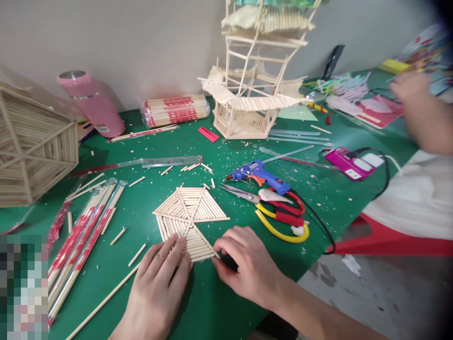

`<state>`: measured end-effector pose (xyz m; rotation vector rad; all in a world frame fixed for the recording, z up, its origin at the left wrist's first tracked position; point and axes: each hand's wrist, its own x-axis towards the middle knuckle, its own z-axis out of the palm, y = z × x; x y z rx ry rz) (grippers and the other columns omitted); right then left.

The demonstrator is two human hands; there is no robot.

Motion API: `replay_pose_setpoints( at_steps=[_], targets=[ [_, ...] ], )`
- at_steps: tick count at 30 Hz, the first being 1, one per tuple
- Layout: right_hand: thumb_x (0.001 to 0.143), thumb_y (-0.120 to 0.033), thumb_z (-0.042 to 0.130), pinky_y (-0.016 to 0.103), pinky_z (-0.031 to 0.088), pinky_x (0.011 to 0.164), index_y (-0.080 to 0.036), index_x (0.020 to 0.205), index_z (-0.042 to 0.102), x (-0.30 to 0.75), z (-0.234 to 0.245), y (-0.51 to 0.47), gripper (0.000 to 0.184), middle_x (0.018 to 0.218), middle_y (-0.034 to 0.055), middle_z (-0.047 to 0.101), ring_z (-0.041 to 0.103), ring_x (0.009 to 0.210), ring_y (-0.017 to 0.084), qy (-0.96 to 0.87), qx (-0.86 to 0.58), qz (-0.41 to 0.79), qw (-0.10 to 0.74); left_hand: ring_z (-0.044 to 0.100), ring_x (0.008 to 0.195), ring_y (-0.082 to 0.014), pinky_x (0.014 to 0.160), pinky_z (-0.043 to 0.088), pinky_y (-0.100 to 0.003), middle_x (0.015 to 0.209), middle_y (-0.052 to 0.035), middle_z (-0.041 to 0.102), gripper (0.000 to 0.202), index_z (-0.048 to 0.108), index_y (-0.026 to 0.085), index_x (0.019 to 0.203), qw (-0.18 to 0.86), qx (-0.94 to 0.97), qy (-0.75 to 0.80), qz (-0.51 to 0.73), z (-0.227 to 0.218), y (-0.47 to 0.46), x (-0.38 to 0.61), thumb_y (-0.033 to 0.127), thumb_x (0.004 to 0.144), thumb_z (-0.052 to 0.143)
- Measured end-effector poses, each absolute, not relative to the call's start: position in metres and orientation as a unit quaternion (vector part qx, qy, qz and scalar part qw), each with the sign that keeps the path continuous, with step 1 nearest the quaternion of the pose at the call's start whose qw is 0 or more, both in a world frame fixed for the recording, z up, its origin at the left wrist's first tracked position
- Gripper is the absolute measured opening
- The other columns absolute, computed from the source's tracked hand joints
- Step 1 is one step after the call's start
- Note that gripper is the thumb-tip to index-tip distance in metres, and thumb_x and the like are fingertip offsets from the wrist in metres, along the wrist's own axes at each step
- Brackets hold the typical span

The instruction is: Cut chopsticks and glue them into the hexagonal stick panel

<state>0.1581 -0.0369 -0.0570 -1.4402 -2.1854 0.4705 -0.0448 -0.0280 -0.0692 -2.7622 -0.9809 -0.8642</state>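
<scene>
A flat polygonal panel of wooden sticks [205, 204] lies on the green table, its rows of sticks set between spokes that meet at a centre. One wedge on its right side is an open gap. My left hand [159, 278] rests on the panel's lower left part, fingers stretched out and flat. At the lower right corner, the thumb and forefinger of my right hand [247, 264] pinch the panel's edge by a stick end. Just beyond that hand lie scissors [244, 193] among red and yellow handles, and a blue glue gun [264, 175].
Bagged sticks [87, 236] and a long loose stick [102, 302] lie at left. Behind stand a larger stick panel [38, 141], a pink bottle [94, 104] and a wooden-stick tower [247, 104]. A purple power strip [348, 163] and another person's arm [424, 111] are at right.
</scene>
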Motion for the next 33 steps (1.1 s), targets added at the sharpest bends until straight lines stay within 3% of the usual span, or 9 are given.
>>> replay_pose_setpoints(
  at_steps=[6, 13, 17, 21, 28, 33],
  targets=[
    [0.076, -0.017, 0.052, 0.030, 0.033, 0.061, -0.018, 0.076, 0.054, 0.155, -0.056, -0.040, 0.002, 0.069, 0.0016, 0.053, 0.047, 0.067, 0.016, -0.794, -0.530, 0.165, 0.246, 0.061, 0.097, -0.0350, 0.078, 0.044, -0.047, 0.101, -0.0204, 0.067, 0.017, 0.064, 0.005, 0.089, 0.051, -0.905, -0.319, -0.277, -0.071, -0.028, -0.044, 0.003, 0.082, 0.049],
    [0.081, -0.018, 0.047, 0.032, 0.041, 0.065, -0.016, 0.089, 0.052, 0.165, -0.048, -0.028, 0.009, 0.075, 0.0046, 0.055, 0.051, 0.072, 0.018, -0.786, -0.537, 0.129, 0.279, 0.057, 0.104, -0.0294, 0.091, 0.034, -0.049, 0.107, -0.0155, 0.066, 0.021, 0.057, 0.010, 0.104, 0.028, -0.877, -0.386, -0.284, -0.067, -0.033, -0.041, 0.009, 0.084, 0.050],
    [0.082, -0.022, 0.048, 0.040, 0.044, 0.071, -0.012, 0.109, 0.049, 0.173, -0.048, -0.005, 0.029, 0.091, 0.0117, 0.058, 0.053, 0.084, 0.025, -0.772, -0.570, 0.114, 0.258, 0.055, 0.106, -0.0288, 0.089, 0.035, -0.045, 0.110, -0.0182, 0.063, 0.030, 0.052, 0.007, 0.112, 0.034, -0.848, -0.453, -0.272, -0.057, -0.038, -0.046, 0.014, 0.083, 0.050],
    [0.078, -0.024, 0.052, 0.048, 0.042, 0.077, -0.015, 0.104, 0.054, 0.173, -0.048, 0.008, 0.028, 0.098, 0.0138, 0.057, 0.052, 0.094, 0.032, -0.765, -0.592, 0.140, 0.210, 0.057, 0.099, -0.0281, 0.086, 0.036, -0.044, 0.102, -0.0161, 0.066, 0.030, 0.051, 0.006, 0.111, 0.038, -0.839, -0.485, -0.244, -0.057, -0.044, -0.051, 0.018, 0.083, 0.048],
    [0.071, -0.022, 0.055, 0.041, 0.043, 0.075, -0.021, 0.091, 0.054, 0.167, -0.043, 0.011, 0.019, 0.093, 0.0075, 0.058, 0.055, 0.086, 0.026, -0.713, -0.629, 0.232, 0.205, 0.060, 0.094, -0.0265, 0.084, 0.040, -0.043, 0.097, -0.0151, 0.068, 0.028, 0.049, 0.004, 0.111, 0.041, -0.827, -0.493, -0.266, -0.069, -0.047, -0.052, 0.014, 0.085, 0.045],
    [0.080, -0.033, 0.049, 0.030, 0.045, 0.063, -0.020, 0.094, 0.052, 0.168, -0.041, 0.012, 0.019, 0.075, 0.0019, 0.061, 0.057, 0.068, 0.018, -0.647, -0.625, 0.358, 0.250, 0.060, 0.095, -0.0261, 0.082, 0.044, -0.043, 0.098, -0.0148, 0.067, 0.030, 0.047, 0.007, 0.114, 0.029, -0.822, -0.498, -0.276, -0.068, -0.045, -0.053, 0.015, 0.085, 0.044]
  ],
)
